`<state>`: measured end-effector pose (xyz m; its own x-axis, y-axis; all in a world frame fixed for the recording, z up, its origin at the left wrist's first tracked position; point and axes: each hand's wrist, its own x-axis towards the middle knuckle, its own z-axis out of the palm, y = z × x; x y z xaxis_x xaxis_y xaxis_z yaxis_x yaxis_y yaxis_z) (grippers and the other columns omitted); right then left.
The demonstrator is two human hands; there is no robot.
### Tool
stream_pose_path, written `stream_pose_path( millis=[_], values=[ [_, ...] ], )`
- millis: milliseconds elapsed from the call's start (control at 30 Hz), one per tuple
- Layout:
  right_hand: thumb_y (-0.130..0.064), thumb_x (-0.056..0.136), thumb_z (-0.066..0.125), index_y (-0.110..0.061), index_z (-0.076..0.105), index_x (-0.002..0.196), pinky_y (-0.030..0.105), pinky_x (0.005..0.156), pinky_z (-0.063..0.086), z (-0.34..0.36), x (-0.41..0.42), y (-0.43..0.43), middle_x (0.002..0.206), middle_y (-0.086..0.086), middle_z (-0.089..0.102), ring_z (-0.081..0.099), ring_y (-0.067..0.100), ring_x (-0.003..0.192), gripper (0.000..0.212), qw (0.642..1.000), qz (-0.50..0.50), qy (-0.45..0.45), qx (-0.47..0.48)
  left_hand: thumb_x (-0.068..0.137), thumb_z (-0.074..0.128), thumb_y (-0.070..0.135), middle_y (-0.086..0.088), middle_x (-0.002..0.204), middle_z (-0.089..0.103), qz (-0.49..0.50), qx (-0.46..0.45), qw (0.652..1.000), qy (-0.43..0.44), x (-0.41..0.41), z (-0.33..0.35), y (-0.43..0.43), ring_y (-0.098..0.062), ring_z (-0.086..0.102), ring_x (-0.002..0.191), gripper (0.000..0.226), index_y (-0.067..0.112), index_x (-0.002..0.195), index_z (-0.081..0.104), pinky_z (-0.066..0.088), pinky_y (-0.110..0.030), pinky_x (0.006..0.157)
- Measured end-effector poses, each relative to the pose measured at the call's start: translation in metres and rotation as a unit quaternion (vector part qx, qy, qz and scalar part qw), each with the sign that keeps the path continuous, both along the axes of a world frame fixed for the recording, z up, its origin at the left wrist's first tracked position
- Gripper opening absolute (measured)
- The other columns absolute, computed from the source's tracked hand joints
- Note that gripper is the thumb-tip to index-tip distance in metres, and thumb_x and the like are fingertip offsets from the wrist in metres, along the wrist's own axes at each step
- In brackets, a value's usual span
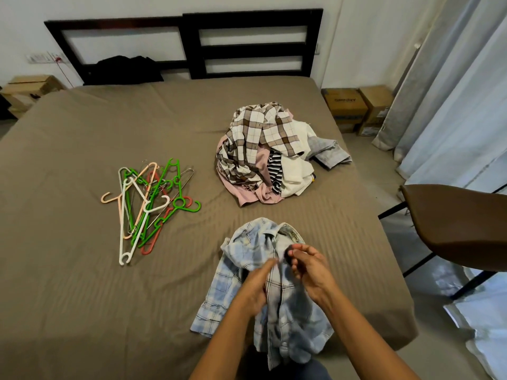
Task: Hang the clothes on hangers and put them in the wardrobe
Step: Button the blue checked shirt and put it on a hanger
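Head view: looked down over a bed [82, 297] w/ a brown striped sheet and a black slatted headboard [252, 42].
Writing: dark print on the cardboard boxes [345, 108] right of the bed was too blurred to read; the tag inside the shirt collar was also illegible.
Shirt look: the shirt [290, 319] was pale blue and white plaid w/ thin dark lines, crumpled, collar end away from the person, button strip running down the middle.
Shirt place: it lay at the near edge of the bed, its lower part hanging over the edge.
R hand: the right hand [310, 270] had its fingers curled, tips pinching fabric just below the collar.
L hand: the left hand [256, 287] lay on the shirt front beside the button strip, one finger stretched toward the R hand; motion blur, so couldn't tell if it gripped the cloth.
Hangers: a loose heap of plastic hangers [149, 204], green, white, peach and red, plus some wire ones, lay on the sheet well left of the shirt.
Clothes pile: a clothes pile [269, 154] topped by a brown-and-white check shirt sat mid-bed, beyond the hands.
Surroundings: brown chair [452, 229] and pale curtains [452, 105] at right.
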<state>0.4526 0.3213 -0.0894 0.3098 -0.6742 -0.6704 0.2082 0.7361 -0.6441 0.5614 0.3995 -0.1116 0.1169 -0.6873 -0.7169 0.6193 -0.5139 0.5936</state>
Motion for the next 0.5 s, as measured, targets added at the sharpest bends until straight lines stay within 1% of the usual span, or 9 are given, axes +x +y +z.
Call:
stream_pose_path(
  millis=[33, 100, 133, 200, 233, 300, 367, 433, 500],
  values=[
    [0.005, 0.089, 0.053, -0.006, 0.059, 0.085, 0.017, 0.042, 0.047, 0.001, 0.001, 0.001, 0.061, 0.004, 0.061, 0.053, 0.005, 0.043, 0.012, 0.999, 0.027, 0.017, -0.029, 0.093, 0.057, 0.028, -0.015, 0.102, 0.071, 0.026, -0.004, 0.999, 0.031, 0.004, 0.000, -0.006, -0.023, 0.068, 0.091, 0.029, 0.005, 0.107, 0.068, 0.055, -0.034, 0.084],
    [0.005, 0.088, 0.054, -0.005, 0.059, 0.082, 0.019, 0.043, 0.045, -0.003, 0.004, 0.000, 0.058, 0.004, 0.058, 0.051, 0.008, 0.042, 0.013, 0.993, 0.060, 0.081, -0.060, 0.085, 0.067, 0.035, -0.016, 0.103, 0.070, 0.018, 0.019, 1.000, 0.001, 0.006, -0.001, -0.017, -0.027, 0.067, 0.097, 0.039, 0.003, 0.107, 0.068, 0.051, -0.040, 0.094],
    [0.001, 0.087, 0.056, -0.006, 0.059, 0.079, 0.021, 0.044, 0.043, -0.009, 0.005, 0.000, 0.055, 0.003, 0.056, 0.050, 0.010, 0.043, 0.012, 0.988, 0.062, 0.127, -0.061, 0.078, 0.073, 0.034, -0.016, 0.107, 0.069, 0.005, 0.036, 0.999, -0.030, 0.004, -0.007, -0.020, -0.029, 0.064, 0.103, 0.043, 0.004, 0.108, 0.067, 0.048, -0.044, 0.098],
    [-0.015, 0.084, 0.063, -0.006, 0.061, 0.081, 0.026, 0.052, 0.045, -0.026, 0.004, -0.001, 0.061, 0.005, 0.061, 0.056, 0.016, 0.054, 0.010, 0.977, 0.040, 0.206, -0.028, 0.082, 0.069, 0.020, -0.017, 0.111, 0.068, 0.007, 0.045, 0.998, -0.050, -0.004, -0.011, -0.024, -0.033, 0.062, 0.107, 0.032, 0.006, 0.110, 0.065, 0.045, -0.049, 0.100],
    [-0.025, 0.082, 0.068, -0.005, 0.063, 0.089, 0.027, 0.057, 0.048, -0.035, 0.003, -0.002, 0.072, 0.007, 0.066, 0.060, 0.018, 0.062, 0.021, 0.977, 0.028, 0.211, 0.000, 0.087, 0.063, 0.013, -0.017, 0.109, 0.069, 0.015, 0.037, 0.998, -0.055, -0.009, -0.012, -0.024, -0.033, 0.063, 0.106, 0.025, 0.006, 0.111, 0.065, 0.045, -0.049, 0.100],
    [-0.030, 0.080, 0.072, -0.005, 0.063, 0.104, 0.025, 0.052, 0.050, -0.049, 0.001, -0.006, 0.087, 0.012, 0.068, 0.063, 0.021, 0.067, 0.037, 0.984, 0.020, 0.166, 0.063, 0.090, 0.056, 0.005, -0.014, 0.105, 0.071, 0.041, 0.020, 0.997, -0.059, -0.015, -0.005, -0.023, -0.031, 0.064, 0.103, 0.023, 0.006, 0.109, 0.066, 0.047, -0.048, 0.098],
    [-0.015, 0.086, 0.065, 0.004, 0.059, 0.113, 0.025, 0.044, 0.052, -0.055, 0.001, -0.010, 0.093, 0.019, 0.066, 0.063, 0.026, 0.071, 0.034, 0.987, 0.024, 0.115, 0.107, 0.088, 0.051, 0.000, -0.014, 0.098, 0.072, 0.067, 0.014, 0.996, -0.054, -0.018, -0.002, -0.022, -0.030, 0.066, 0.098, 0.021, 0.005, 0.098, 0.069, 0.050, -0.044, 0.094],
    [0.000, 0.087, 0.059, 0.011, 0.055, 0.118, 0.029, 0.041, 0.053, -0.057, 0.001, -0.014, 0.090, 0.020, 0.063, 0.062, 0.029, 0.070, 0.033, 0.989, -0.006, 0.099, 0.110, 0.085, 0.046, -0.005, -0.018, 0.087, 0.071, 0.109, 0.024, 0.993, -0.024, -0.018, 0.003, -0.019, -0.031, 0.067, 0.083, 0.024, 0.002, 0.082, 0.069, 0.054, -0.041, 0.081],
    [0.008, 0.081, 0.063, 0.005, 0.054, 0.112, 0.027, 0.040, 0.051, -0.050, 0.000, -0.016, 0.083, 0.018, 0.061, 0.062, 0.023, 0.058, 0.032, 0.989, -0.075, 0.101, 0.076, 0.083, 0.042, -0.003, -0.022, 0.080, 0.068, 0.156, 0.032, 0.986, 0.039, -0.015, 0.003, -0.018, -0.032, 0.066, 0.069, 0.028, 0.000, 0.073, 0.068, 0.055, -0.039, 0.067]
  ],
)
